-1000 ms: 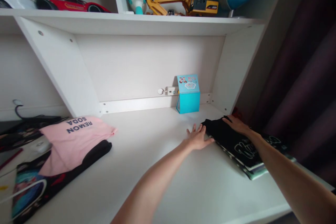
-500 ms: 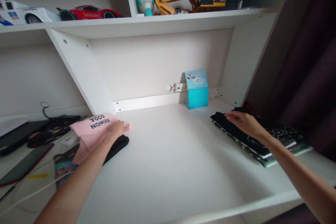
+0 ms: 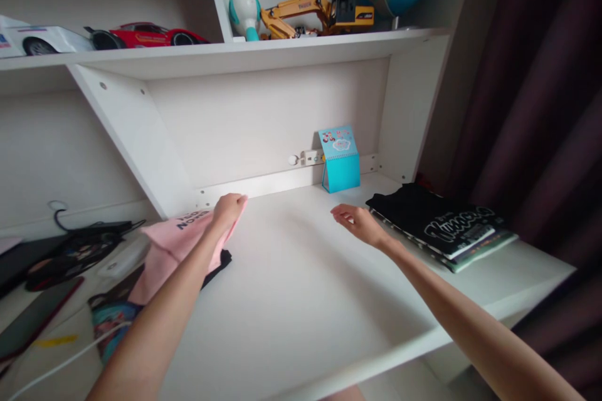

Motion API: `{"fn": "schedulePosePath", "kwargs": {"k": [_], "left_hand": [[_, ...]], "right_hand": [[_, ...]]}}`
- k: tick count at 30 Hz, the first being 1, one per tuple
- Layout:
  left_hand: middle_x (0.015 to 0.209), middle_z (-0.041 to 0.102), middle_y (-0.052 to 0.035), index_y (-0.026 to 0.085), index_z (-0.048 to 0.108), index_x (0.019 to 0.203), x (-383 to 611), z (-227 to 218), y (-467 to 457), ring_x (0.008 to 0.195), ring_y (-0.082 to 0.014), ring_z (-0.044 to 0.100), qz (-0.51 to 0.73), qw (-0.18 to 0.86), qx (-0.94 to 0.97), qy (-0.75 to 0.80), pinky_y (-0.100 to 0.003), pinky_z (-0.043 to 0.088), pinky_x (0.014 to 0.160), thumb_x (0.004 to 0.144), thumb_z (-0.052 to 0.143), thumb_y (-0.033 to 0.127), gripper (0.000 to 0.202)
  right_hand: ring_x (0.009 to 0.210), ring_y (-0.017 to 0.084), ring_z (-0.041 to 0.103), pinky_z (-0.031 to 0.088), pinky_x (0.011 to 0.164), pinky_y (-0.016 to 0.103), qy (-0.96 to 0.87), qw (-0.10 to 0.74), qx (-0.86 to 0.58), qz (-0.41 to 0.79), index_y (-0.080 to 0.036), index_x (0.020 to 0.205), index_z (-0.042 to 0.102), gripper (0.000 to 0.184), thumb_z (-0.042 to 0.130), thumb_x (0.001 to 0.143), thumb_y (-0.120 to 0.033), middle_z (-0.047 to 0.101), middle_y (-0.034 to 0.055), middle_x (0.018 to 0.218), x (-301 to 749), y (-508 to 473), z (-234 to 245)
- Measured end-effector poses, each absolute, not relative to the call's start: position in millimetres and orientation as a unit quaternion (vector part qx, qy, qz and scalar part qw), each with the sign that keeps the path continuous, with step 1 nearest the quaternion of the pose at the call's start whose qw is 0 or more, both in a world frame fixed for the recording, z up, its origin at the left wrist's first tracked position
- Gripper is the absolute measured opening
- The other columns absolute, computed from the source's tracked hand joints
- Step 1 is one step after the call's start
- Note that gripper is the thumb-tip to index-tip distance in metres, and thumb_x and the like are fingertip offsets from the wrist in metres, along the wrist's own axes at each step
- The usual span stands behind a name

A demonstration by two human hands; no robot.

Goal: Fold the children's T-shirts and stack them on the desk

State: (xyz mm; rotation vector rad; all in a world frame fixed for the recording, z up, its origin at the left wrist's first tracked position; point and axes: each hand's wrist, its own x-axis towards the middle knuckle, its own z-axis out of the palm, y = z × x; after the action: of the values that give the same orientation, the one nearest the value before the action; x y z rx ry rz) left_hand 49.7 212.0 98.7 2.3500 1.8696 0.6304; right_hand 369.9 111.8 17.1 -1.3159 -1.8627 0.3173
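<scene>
My left hand (image 3: 228,212) pinches the far corner of a pink T-shirt (image 3: 176,244) printed with dark lettering, and the cloth rises slightly toward the hand. A black garment (image 3: 219,266) lies partly under the shirt. My right hand (image 3: 360,223) hovers with its fingers apart over the white desk (image 3: 282,301), holding nothing. It is just left of a stack of folded clothes (image 3: 435,225), topped by a black printed shirt, and does not appear to touch the stack.
A turquoise desk calendar (image 3: 341,168) stands against the back rail beside a white socket strip (image 3: 308,158). Overhead, a shelf (image 3: 282,53) holds toy cars, an excavator and a globe. A phone, cables and a mouse lie at the left; a dark curtain hangs right.
My left hand has moved from the desk's middle to the pink T-shirt and now pinches its corner. My right hand has come off the folded stack and moved left over the desk.
</scene>
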Motion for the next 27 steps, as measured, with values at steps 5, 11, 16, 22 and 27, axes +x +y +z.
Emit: {"fn": "schedulePosePath", "kwargs": {"k": [5,11,16,22,27], "left_hand": [[0.059,0.05,0.0032,0.017,0.052,0.064,138,117,137,0.06,-0.0117,0.047,0.257,0.079,0.894,0.357,-0.02,0.031,0.057,0.088,0.032,0.038,0.038],[0.078,0.062,-0.0008,0.02,0.057,0.08,163,98,105,0.073,-0.0137,0.057,0.271,0.077,0.899,0.334,-0.021,0.039,0.065,0.089,0.036,0.034,0.027],[0.093,0.063,-0.0047,0.02,0.051,0.104,156,59,82,0.083,-0.0193,0.06,0.223,0.148,0.887,0.375,-0.028,0.046,0.073,0.077,0.053,0.051,0.042],[0.118,0.053,-0.0119,0.017,0.04,0.123,152,7,33,0.108,-0.0263,0.05,0.124,0.06,0.917,0.375,-0.035,0.044,0.087,0.074,0.058,0.039,0.056],[0.098,0.061,-0.0049,0.02,0.056,0.094,137,-7,52,0.09,-0.018,0.058,0.094,0.088,0.921,0.367,-0.026,0.045,0.075,0.085,0.042,0.022,0.017]], "right_hand": [[0.1,0.021,0.055,0.047,0.078,0.032,-0.756,0.472,-0.44,0.112,-0.024,0.125,0.042,0.056,0.06,0.074,-0.04,0.049,0.0083,0.126,326,104,43],[0.055,0.01,0.045,0.035,0.053,0.022,-0.75,0.425,-0.489,0.131,-0.017,0.074,0.058,0.017,0.049,0.08,-0.03,0.052,-0.0038,0.058,329,87,47],[0.053,0.01,0.04,0.032,0.049,0.022,-0.654,0.532,-0.487,0.229,-0.017,0.069,0.05,0.025,0.049,0.079,-0.04,0.047,-0.0031,0.058,345,89,34],[0.057,0.01,0.041,0.035,0.052,0.021,-0.595,0.589,-0.52,0.169,-0.019,0.071,0.045,0.017,0.048,0.076,-0.034,0.045,-0.0037,0.063,356,101,28],[0.07,0.015,0.052,0.041,0.064,0.025,-0.622,0.534,-0.553,0.146,-0.018,0.075,0.053,0.013,0.049,0.074,-0.03,0.057,0.0004,0.072,376,105,22]]}}
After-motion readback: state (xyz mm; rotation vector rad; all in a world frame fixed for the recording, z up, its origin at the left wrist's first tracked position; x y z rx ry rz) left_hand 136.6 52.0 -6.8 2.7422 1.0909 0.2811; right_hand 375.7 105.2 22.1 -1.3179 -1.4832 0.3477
